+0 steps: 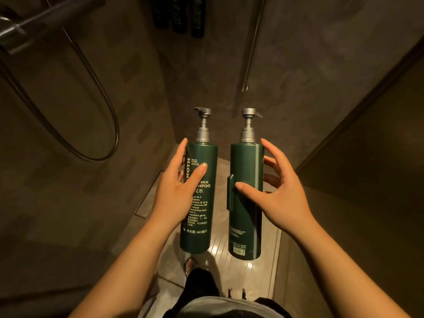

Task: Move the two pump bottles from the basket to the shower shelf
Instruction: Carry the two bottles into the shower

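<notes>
Already both bottles are up in the air, one in each hand. The left hand [176, 189] wraps the shampoo bottle [199, 198], thumb across its printed front; the right hand [277, 191] holds the second green pump bottle [246, 203] with thumb on its back face and fingers curled behind, its barcode side toward the camera. They hang upright, side by side and apart, over the shower floor [220, 246], pump heads pointing away from each other. No basket shows, so the lifting-out looks done; setting them down remains. Dark bottles [179, 13] hang on the wall above, perhaps where the shelf is, though no shelf is plainly visible. Whether either bottle is full cannot be told; both are opaque.
</notes>
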